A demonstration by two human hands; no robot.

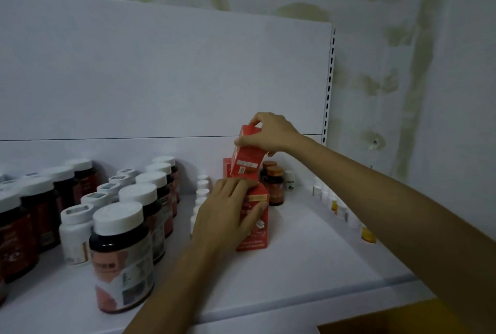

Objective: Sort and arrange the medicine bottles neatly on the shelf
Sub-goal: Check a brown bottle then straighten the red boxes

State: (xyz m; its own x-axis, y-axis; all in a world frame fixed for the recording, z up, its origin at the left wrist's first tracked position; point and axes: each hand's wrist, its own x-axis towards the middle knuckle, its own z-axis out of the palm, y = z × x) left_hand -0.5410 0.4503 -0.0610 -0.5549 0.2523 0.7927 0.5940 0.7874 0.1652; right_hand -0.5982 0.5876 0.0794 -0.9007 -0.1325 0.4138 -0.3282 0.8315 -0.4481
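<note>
My right hand pinches the top box, left hand grips bottom box — a slip could knock three-o'clock bottles.

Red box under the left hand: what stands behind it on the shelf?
Behind the front red box, gripped by the left hand, a second red box shows partly, and two amber bottles stand to its right. The lifted box in the right hand hides the rest.

Shelf: smooth matt white, looked like painted metal. Upper red carton and lower red carton: printed card, slight sheen. Left of the cartons, dark bottles were glossy, paper-labelled, with matt white plastic caps. Right of them, amber bottles looked glossy. Wall behind: rough, blotchy paint.
</note>
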